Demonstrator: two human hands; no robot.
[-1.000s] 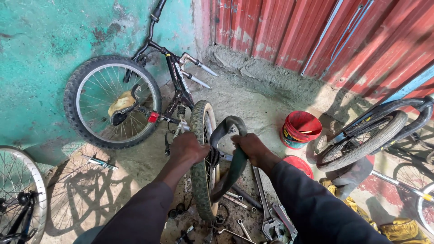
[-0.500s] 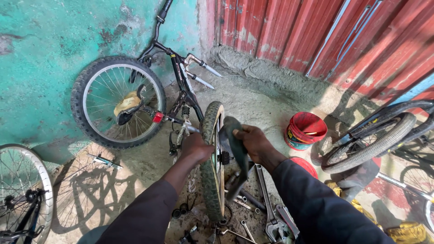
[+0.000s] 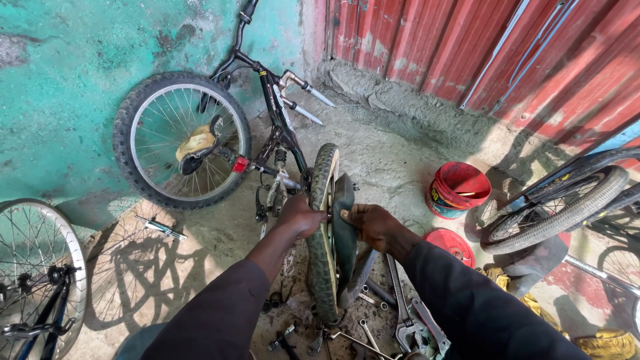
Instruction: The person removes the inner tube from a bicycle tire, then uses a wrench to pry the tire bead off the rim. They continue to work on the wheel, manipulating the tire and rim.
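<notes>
Now — wheel (image 3: 321, 233) upright | between both hands' fingers (image 3: 348, 215) — tube (image 3: 343, 233) alongside

Bright, hard daylight. Crisp spoke shadows on the ground left of the left hand (image 3: 299, 217); dark wheel shadows right of the right hand (image 3: 373, 225). Sharp throughout, mild wide-angle bending toward the edges, no glare.

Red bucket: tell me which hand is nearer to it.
Right. The right hand grips the wheel on the side facing the red bucket; the left hand is beyond the wheel.
</notes>
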